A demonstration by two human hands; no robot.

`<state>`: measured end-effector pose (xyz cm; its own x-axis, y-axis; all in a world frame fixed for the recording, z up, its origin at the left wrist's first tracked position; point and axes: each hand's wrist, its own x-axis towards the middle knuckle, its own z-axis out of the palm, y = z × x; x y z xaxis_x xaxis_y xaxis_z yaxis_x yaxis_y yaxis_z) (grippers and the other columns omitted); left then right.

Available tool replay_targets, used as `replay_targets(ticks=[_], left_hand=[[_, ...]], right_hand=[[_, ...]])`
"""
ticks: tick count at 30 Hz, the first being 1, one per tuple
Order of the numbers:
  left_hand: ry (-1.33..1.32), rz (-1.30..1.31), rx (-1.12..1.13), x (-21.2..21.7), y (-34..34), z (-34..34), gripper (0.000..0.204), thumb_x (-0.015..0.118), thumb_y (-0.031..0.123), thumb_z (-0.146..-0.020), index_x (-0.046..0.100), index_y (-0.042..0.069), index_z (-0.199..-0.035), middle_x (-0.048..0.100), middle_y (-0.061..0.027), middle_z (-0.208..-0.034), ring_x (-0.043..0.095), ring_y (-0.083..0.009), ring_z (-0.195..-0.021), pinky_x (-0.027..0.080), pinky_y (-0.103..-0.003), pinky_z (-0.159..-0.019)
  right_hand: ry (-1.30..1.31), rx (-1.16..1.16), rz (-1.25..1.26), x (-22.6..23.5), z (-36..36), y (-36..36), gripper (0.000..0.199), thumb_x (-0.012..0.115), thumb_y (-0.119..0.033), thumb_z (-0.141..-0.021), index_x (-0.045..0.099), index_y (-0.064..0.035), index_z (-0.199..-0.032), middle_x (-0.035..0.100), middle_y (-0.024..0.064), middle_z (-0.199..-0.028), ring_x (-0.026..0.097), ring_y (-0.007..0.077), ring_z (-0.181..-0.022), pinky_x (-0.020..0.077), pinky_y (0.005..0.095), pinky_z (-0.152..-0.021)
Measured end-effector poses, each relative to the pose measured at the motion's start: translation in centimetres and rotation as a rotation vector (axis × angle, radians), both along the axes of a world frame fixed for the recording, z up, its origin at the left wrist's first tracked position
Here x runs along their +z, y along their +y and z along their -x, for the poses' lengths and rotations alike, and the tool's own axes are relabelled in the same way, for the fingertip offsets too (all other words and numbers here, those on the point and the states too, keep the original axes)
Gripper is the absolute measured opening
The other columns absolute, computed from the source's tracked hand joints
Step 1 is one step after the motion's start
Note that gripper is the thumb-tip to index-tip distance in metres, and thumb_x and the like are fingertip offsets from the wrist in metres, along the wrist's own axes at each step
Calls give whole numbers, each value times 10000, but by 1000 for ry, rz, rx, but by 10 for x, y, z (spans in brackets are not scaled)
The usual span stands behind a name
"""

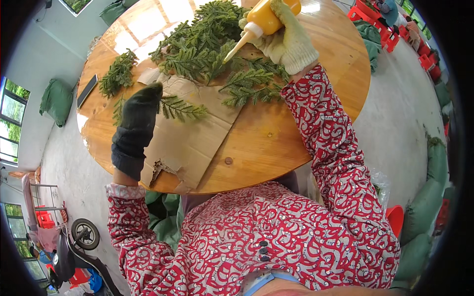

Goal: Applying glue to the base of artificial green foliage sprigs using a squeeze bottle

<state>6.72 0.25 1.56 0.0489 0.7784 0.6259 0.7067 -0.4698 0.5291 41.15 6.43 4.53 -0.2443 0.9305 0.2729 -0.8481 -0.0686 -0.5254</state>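
My left hand [134,126], in a dark glove, is closed on the stem end of a small green fir-like sprig [181,109], which points right over a flattened piece of cardboard [205,140]. Higher up on the right, my right hand [296,48], in a whitish glove, grips a yellow squeeze bottle [266,18]. The bottle is tilted, its pale nozzle slanting down and left toward the branches. Beyond the cardboard lies a heap of similar green sprigs [197,49], with several more below the bottle. A smaller bunch [118,74] sits left of the cardboard.
The round wooden table [276,145] stands right before me. A dark phone-like slab [87,91] lies by its left edge. Green sacks [57,101] rest on the floor at both sides; red stools [368,17] stand far right. A scooter [74,256] is at lower left.
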Motion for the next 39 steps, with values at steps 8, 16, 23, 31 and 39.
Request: replay_targets(ticks=[8,16,23,31,39], left_hand=[[-101,-100,73,-11,14,31,243,600,-28,-851,731,19,-1050,725,-119,-1063,682,-195,-972,521,-289,-878],[-364,237,-106,27,-13,5,147,654,1,-822,736,-25,-941,713,-74,-882,653,-119,-769,520,-249,-727],[-228,142,-43,21,-19,20,243,648,-26,-822,687,-39,-1061,711,-125,-1033,675,-187,-944,528,-300,-834],[638,-112,30,29,-64,-20,244,622,30,-867,648,57,-1108,643,-130,-1093,644,-277,-983,519,-373,-830],[891,43,-29,-21,-51,-37,218,541,86,-852,614,101,-1057,627,-118,-959,620,-310,-870,504,-373,-766]], right_hand=[[3,8,22,2,2,-1,386,649,-305,-942,520,-18,-1166,653,177,-982,679,333,-866,624,461,-658],[-3,17,28,2,3,2,377,664,-298,-931,533,-19,-1149,654,170,-974,677,322,-854,619,443,-672],[-1,35,24,3,4,1,375,657,-302,-936,537,-14,-1143,652,170,-969,675,319,-853,616,439,-682],[27,24,22,0,0,1,336,635,-284,-952,542,-17,-1133,650,176,-969,672,313,-845,611,426,-661],[-16,-68,-2,-4,5,6,549,658,-284,-938,371,28,-1288,610,267,-1109,681,385,-967,634,462,-781]])
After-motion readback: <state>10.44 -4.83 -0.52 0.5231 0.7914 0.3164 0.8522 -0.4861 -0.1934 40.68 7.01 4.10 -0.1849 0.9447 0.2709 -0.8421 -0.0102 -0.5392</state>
